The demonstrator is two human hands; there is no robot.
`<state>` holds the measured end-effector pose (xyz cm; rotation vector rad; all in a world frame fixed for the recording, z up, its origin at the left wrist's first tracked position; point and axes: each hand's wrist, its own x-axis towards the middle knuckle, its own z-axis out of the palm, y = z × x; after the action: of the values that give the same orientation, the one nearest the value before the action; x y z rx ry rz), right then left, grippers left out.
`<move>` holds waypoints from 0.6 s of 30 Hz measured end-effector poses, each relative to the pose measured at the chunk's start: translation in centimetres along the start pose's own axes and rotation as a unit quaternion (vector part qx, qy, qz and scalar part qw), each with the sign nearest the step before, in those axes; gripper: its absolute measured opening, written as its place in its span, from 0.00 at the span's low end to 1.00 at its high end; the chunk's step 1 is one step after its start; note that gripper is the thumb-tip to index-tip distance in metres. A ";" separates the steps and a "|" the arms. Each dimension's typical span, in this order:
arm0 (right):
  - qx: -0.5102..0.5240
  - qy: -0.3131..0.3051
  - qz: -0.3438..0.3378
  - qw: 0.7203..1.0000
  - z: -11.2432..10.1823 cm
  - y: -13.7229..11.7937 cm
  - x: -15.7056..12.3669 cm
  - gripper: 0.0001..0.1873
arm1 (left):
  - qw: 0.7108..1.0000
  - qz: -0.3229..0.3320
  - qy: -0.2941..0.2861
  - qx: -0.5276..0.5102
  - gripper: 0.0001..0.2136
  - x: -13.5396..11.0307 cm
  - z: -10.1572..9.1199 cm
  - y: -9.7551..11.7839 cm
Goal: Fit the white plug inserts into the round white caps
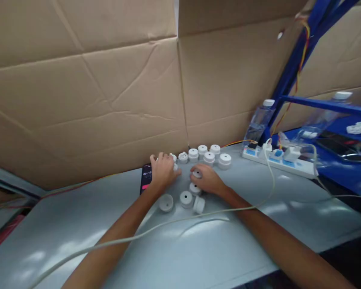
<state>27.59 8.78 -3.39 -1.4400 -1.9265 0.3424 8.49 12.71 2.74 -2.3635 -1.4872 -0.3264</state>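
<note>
My right hand [209,178] has its fingers curled round a white round plastic housing [196,174] with a small dark centre hole. Just below that hand stand more white housings [186,198], one of them tipped on its side [199,205]. My left hand [163,168] is bent over white plastic pieces [175,167] by the cardboard; its thumb and fingers close about one, which they partly hide. Beside the left hand lies a phone [145,176] showing a timer. An open white cup-shaped part [166,203] rests below the left wrist.
Several white housings [209,157] stand in rows near the cardboard wall [123,100]. A pale cable [168,222] crosses the grey table [78,216] above both forearms. At right are a power strip [279,160], a water bottle [258,122] and a blue metal frame [297,60].
</note>
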 end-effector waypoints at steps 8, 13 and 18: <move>0.029 -0.021 -0.047 0.998 -1.2 -1.1 -2.1 0.11 | 0.990 0.101 -0.036 -0.092 0.21 7.1 1.9 4.2; 0.161 0.119 0.036 0.979 -2.4 0.0 -2.1 0.11 | 0.982 0.138 -0.045 -0.122 0.18 7.7 2.6 5.2; 0.294 0.118 0.130 0.939 -3.1 0.3 -1.6 0.22 | 0.942 0.223 -0.048 -0.245 0.27 4.3 0.5 5.8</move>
<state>30.13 6.82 -1.92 -1.2525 -1.2857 0.7588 15.57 14.19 2.91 -3.0592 -0.9275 -0.5165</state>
